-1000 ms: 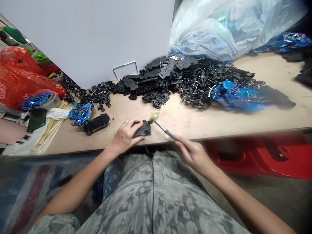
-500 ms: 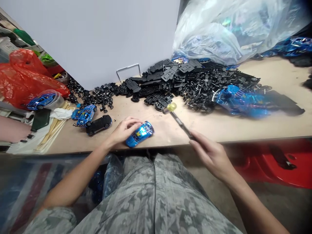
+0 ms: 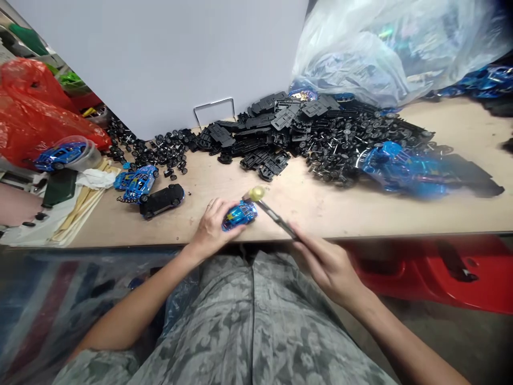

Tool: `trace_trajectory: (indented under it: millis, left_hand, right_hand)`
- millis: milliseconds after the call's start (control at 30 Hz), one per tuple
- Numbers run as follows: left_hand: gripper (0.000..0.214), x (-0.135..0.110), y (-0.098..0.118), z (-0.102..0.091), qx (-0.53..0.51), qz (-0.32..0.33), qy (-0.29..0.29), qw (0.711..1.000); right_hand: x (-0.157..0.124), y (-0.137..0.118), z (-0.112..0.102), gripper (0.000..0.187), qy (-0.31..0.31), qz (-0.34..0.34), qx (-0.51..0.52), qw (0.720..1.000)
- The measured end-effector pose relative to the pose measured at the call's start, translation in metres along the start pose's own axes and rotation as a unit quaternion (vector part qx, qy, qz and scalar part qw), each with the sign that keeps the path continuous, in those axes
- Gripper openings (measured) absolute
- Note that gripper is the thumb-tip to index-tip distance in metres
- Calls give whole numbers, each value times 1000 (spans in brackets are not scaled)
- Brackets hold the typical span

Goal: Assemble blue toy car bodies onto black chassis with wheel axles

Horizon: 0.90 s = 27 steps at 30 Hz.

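Observation:
A shiny blue toy car (image 3: 241, 215) rests on the table near its front edge. My left hand (image 3: 214, 224) grips its left end, thumb along the near side and fingers on the far side. In my right hand (image 3: 326, 262) is a small hammer (image 3: 276, 218) with a yellowish head, held by its handle. The hammer head is just above the car's far right end; whether they touch I cannot tell. Left of my left hand lies an upturned toy car (image 3: 162, 201) with its black underside showing, against more blue toy cars (image 3: 138, 183).
Black chassis plates (image 3: 264, 117) and wheel axles (image 3: 336, 155) are heaped at the back. Blue car bodies (image 3: 404, 168) lie to the right, blurred, near a clear plastic bag (image 3: 360, 59). A red bag (image 3: 36, 107) stands left. A red stool (image 3: 433, 272) is below the table's edge.
My left hand has moved right and closed more around the blue toy car, turning it slightly. My right hand has brought the hammer left and down, with its head now over the car.

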State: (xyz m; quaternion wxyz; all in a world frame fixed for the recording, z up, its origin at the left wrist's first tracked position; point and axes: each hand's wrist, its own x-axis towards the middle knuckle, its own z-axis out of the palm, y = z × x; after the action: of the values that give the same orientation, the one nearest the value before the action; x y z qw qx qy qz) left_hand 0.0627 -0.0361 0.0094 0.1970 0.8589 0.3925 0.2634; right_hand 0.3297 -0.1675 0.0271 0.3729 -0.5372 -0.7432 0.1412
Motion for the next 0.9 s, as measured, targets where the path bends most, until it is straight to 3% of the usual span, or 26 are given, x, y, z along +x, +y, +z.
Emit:
trace_trajectory:
  millis: [200, 300, 367, 433, 467, 533, 600, 633, 700, 833, 900]
  left_hand:
    - [56, 1, 5, -3, -29, -33, -19, 999]
    - [56, 7, 6, -8, -147, -99, -10, 984]
    - [58, 13, 7, -11, -292, -152, -11, 944]
    - [59, 18, 8, -12, -436, -198, -23, 878]
    - [59, 21, 9, -12, -493, -215, -35, 842]
    - [59, 24, 11, -9, -572, -236, -64, 783]
    - [59, 24, 13, -5, -609, -237, -97, 751]
    - [57, 24, 15, -3, -609, -229, -109, 752]
    - [52, 23, 17, 0, -573, -193, -108, 789]
    - [45, 19, 24, -3, -428, -75, -54, 899]
    - [39, 17, 27, -7, -374, -29, -33, 926]
  right_hand:
    - [-5, 1, -14, 51, -23, -1, -61, 998]
    - [3, 17, -22, 49, 3, 29, -174, 984]
    - [15, 30, -25, 47, -7, 67, -268, 961]
    - [33, 41, -24, 43, -24, 73, -305, 949]
    - [43, 44, -22, 41, -20, 53, -286, 957]
    - [63, 42, -15, 39, 7, -13, -174, 985]
    - [80, 32, -6, 47, 14, -59, 2, 998]
    - [87, 26, -1, 47, 2, -62, 83, 995]
    - [96, 13, 5, 38, 7, -60, 165, 985]
    - [99, -3, 5, 25, 15, -78, 165, 983]
    - [98, -7, 0, 24, -4, -85, 173, 981]
